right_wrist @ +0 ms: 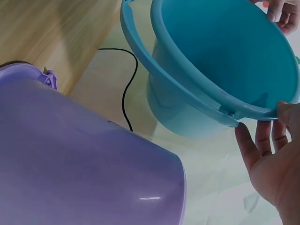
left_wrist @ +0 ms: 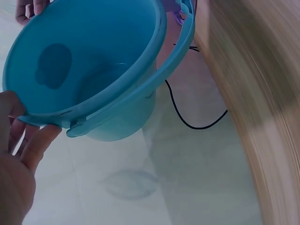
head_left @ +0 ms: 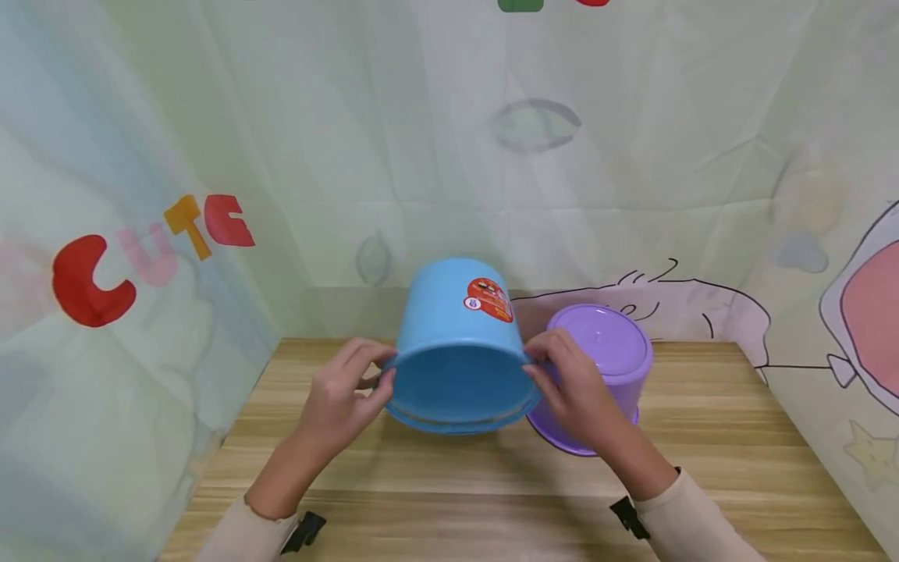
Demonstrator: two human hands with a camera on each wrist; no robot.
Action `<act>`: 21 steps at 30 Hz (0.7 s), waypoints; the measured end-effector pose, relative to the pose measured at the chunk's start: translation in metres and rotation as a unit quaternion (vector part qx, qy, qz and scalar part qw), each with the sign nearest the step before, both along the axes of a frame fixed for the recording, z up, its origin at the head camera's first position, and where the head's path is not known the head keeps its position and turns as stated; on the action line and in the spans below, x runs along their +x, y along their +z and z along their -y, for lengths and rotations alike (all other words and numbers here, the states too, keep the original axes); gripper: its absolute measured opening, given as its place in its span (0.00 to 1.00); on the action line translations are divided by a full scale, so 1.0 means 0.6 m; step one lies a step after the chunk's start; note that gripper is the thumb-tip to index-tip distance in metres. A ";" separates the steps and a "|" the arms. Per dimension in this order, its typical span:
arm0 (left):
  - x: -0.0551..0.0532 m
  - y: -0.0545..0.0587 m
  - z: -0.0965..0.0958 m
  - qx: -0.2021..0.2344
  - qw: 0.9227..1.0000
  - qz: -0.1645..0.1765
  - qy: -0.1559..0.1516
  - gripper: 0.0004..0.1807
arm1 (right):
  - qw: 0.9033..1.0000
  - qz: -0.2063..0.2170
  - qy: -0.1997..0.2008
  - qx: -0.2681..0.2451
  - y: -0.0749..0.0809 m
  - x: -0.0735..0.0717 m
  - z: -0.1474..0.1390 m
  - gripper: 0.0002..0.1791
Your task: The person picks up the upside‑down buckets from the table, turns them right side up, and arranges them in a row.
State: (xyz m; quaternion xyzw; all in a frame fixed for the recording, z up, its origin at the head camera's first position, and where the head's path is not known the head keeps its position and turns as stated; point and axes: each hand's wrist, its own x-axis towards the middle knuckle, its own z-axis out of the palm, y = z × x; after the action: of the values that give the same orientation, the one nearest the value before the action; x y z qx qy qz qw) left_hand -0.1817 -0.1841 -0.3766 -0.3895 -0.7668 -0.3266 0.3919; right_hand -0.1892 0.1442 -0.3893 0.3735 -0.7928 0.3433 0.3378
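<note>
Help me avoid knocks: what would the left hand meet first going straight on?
Probably the blue bucket, since the left hand pinches its rim and points across it; exact depth is unclear.

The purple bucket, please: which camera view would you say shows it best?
The head view: it shows the purple bucket from upturned base to rim, partly hidden by the right hand. The right wrist view gives its side closer, but cropped; the left wrist view, only a sliver at the top edge.

The left hand (head_left: 344,393) and right hand (head_left: 572,381) reach forward, apart, each in a pinching grip
</note>
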 end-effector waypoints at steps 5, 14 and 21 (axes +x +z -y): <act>-0.001 0.000 -0.002 0.014 0.999 0.029 0.010 0.13 | 1.000 0.012 0.006 -0.017 0.001 -0.003 0.001 0.18; -0.002 0.001 -0.007 0.037 0.997 0.063 0.026 0.16 | 0.999 0.024 0.003 -0.044 -0.006 -0.005 0.002 0.22; -0.003 0.003 -0.004 0.050 0.996 0.066 0.035 0.19 | 0.998 0.039 0.014 -0.046 -0.017 -0.006 -0.002 0.32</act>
State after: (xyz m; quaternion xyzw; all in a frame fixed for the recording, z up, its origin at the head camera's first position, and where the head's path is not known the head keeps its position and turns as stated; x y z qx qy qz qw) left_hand -0.1834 -0.1816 -0.3749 -0.3198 -0.7869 -0.3754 0.3709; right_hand -0.1927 0.1455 -0.3994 0.3547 -0.7833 0.3984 0.3192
